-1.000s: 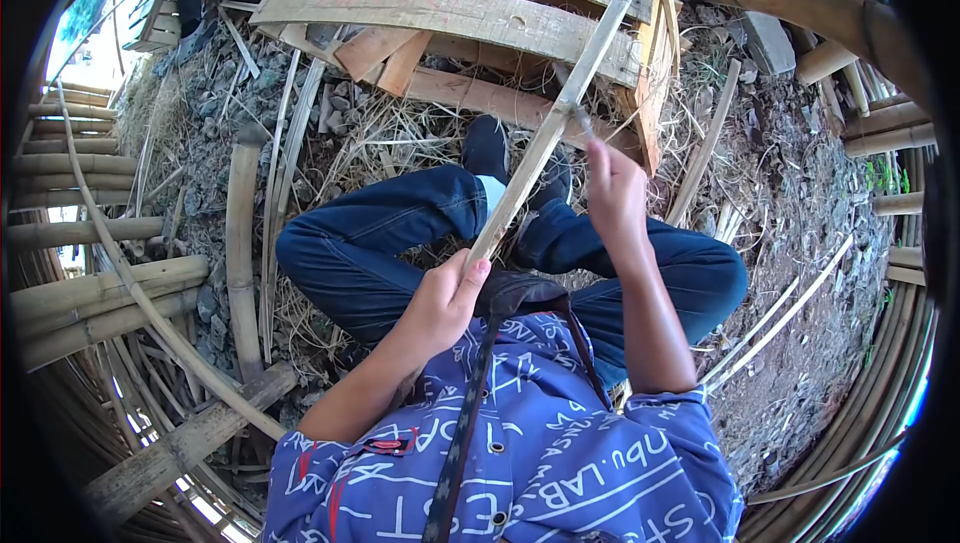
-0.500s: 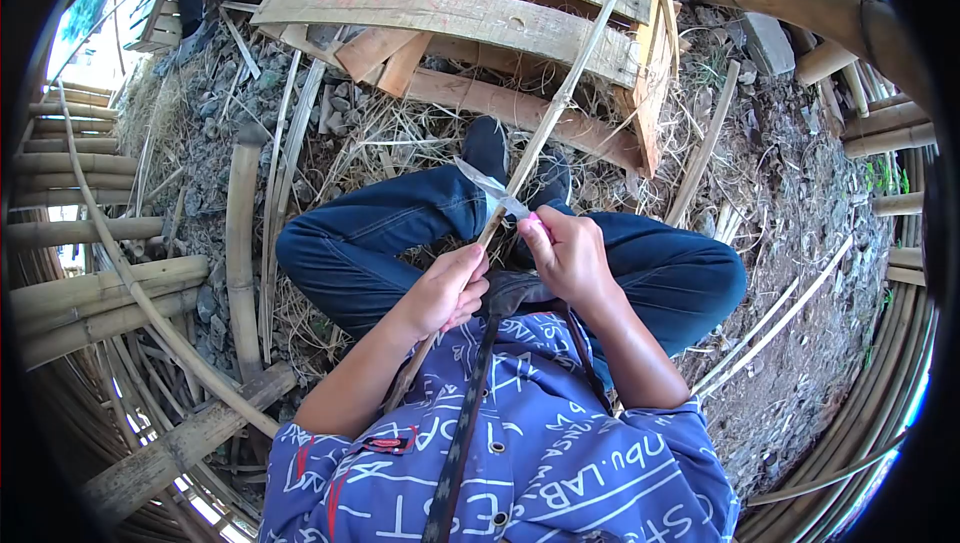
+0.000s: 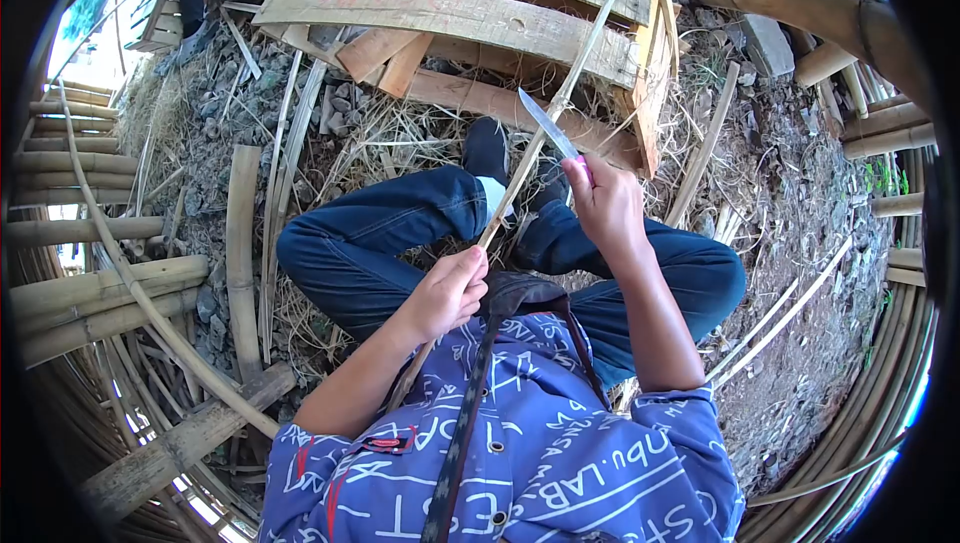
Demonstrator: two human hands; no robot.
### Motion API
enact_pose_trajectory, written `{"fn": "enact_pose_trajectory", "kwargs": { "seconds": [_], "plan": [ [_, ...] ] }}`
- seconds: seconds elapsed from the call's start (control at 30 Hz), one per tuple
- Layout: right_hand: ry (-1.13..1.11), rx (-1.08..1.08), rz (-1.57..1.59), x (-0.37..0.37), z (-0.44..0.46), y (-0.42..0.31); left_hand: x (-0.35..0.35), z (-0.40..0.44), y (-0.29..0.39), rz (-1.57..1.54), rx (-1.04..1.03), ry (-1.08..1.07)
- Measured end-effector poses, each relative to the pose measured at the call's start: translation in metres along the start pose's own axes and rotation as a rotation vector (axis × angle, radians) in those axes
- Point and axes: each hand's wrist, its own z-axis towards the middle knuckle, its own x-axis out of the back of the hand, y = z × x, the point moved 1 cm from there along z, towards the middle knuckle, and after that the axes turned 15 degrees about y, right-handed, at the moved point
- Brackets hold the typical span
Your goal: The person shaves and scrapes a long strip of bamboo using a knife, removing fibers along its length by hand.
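The right hand (image 3: 608, 205) curls its fingers round a pink-handled steel knife (image 3: 543, 117) crossing the long, pale bamboo strip (image 3: 598, 31) between blue-trousered legs (image 3: 375, 233); a snag could jerk the blade toward the left hand (image 3: 443, 295), fingers clamped round it

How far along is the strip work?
Partly done, I'd judge: the strip looks slim and pale, with loose strands on the ground.
In hand: left hand grips the strip; right hand holds the knife, blade across it.
Left: probably some trimming, as a bump shows near the blade. Exact amount unclear; the left hand hides part.
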Motion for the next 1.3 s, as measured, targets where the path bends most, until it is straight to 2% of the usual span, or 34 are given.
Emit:
{"fn": "enact_pose_trajectory", "kwargs": {
  "seconds": [0.13, 0.27, 0.5, 0.53, 0.73, 1.0, 1.07, 1.13, 1.2, 1.3],
  "plan": [
    [-0.077, -0.081, 0.068, 0.007, -0.009, -0.020, 0.001, 0.004, 0.000, -0.060, 0.055, -0.041],
    [-0.173, 0.026, 0.164, 0.012, -0.031, -0.050, -0.001, 0.006, 0.000, -0.073, 0.065, -0.025],
    [-0.230, 0.043, 0.089, 0.009, -0.037, -0.050, -0.008, 0.002, 0.004, 0.140, -0.142, 0.140],
    [-0.223, 0.059, 0.074, 0.008, -0.038, -0.048, -0.008, 0.003, 0.004, 0.225, -0.198, 0.177],
    [-0.163, 0.154, 0.033, 0.003, -0.036, -0.039, -0.009, 0.003, 0.002, 0.277, -0.245, 0.198],
    [-0.154, 0.200, 0.032, -0.001, -0.034, -0.036, -0.011, 0.003, 0.003, 0.266, -0.242, 0.190],
    [-0.005, 0.126, 0.062, -0.007, -0.032, -0.025, -0.010, 0.001, 0.000, 0.247, -0.252, 0.190],
    [0.006, -0.169, -0.129, 0.008, 0.002, 0.006, -0.007, -0.006, -0.007, 0.202, -0.244, 0.149],
    [-0.010, 0.029, -0.150, 0.014, 0.009, 0.014, -0.005, -0.005, -0.001, 0.168, -0.225, 0.153],
    [-0.016, -0.001, -0.134, 0.016, 0.008, 0.009, -0.006, -0.007, 0.000, 0.092, -0.154, 0.114]
  ]
}}
